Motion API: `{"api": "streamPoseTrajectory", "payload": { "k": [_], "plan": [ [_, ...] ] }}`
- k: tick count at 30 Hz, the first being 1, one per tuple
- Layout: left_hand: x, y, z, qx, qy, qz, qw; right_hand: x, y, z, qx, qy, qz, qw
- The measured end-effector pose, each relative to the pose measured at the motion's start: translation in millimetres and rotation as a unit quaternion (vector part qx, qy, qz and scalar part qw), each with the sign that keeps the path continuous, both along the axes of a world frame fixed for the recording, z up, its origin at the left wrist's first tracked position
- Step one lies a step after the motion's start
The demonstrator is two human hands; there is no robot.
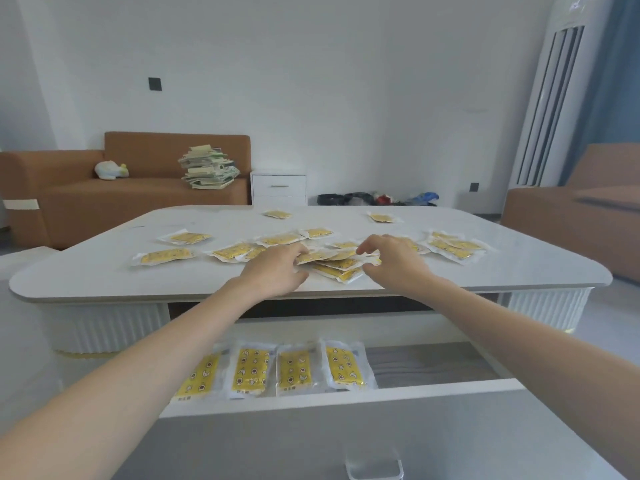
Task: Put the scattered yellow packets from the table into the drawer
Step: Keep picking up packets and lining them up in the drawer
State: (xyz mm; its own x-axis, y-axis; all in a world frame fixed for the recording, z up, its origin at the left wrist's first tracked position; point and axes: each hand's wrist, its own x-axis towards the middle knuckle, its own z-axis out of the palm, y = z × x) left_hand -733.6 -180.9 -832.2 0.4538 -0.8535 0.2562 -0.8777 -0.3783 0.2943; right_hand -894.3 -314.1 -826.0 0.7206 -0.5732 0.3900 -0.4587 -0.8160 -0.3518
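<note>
Over the table (pixel 104 282) front, gripping heaped yellow packets (pixel 337 271) with curled left hand (pixel 277 268) and right hand (pixel 394 261)

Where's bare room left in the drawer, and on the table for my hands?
Drawer: bare right part, beside the four packets filling its left. Table: bare near-left corner. Crowded: the middle pile between left hand and right hand.

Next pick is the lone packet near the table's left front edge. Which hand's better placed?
Left. The left hand sits at the left side of the central pile, nearest the lone packet. The right hand is across the pile, farther away. Both appear to be holding pile packets.
</note>
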Motion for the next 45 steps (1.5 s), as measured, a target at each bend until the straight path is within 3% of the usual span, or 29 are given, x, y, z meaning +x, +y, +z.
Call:
{"api": "streamPoseTrajectory", "payload": {
  "k": [4,9,13,19,24,31,39,41,43,45],
  "plan": [
    [27.2,-16.6,-14.9,-0.017,0.013,0.043,0.999,38.8,-3.3,-8.8,-0.022,0.021,0.006,1.000],
    [63.5,-33.7,-33.6,-0.019,0.002,0.072,0.997,87.6,-13.6,-21.3,-0.077,0.115,0.012,0.990],
    [90.4,-46.8,-44.7,-0.028,-0.003,0.097,0.995,120.2,-23.7,-32.6,-0.063,0.172,-0.033,0.982],
    [117.9,-53.3,-54.2,-0.014,-0.018,0.110,0.994,131.4,-30.7,-47.9,-0.135,0.102,-0.065,0.983],
    [113.3,-52.0,-51.6,-0.102,-0.049,0.102,0.988,132.3,-32.3,-51.6,-0.164,0.077,-0.053,0.982],
    [97.7,-29.2,-50.2,-0.126,-0.081,0.083,0.985,129.2,-30.6,-52.5,-0.219,0.032,-0.003,0.975],
    [81.0,22.3,-46.3,-0.064,-0.170,0.120,0.976,141.1,-12.8,-50.7,-0.301,0.052,0.057,0.950],
    [81.1,33.7,-40.8,-0.057,-0.133,0.141,0.979,142.6,-7.2,-48.6,-0.326,0.049,0.079,0.941],
    [88.5,41.9,-34.2,-0.030,-0.035,0.139,0.989,142.6,-2.9,-48.1,-0.303,0.035,0.124,0.944],
    [96.2,49.3,-26.7,0.009,0.106,0.091,0.990,136.7,4.8,-42.4,-0.164,0.027,0.178,0.970]
  ]
}}
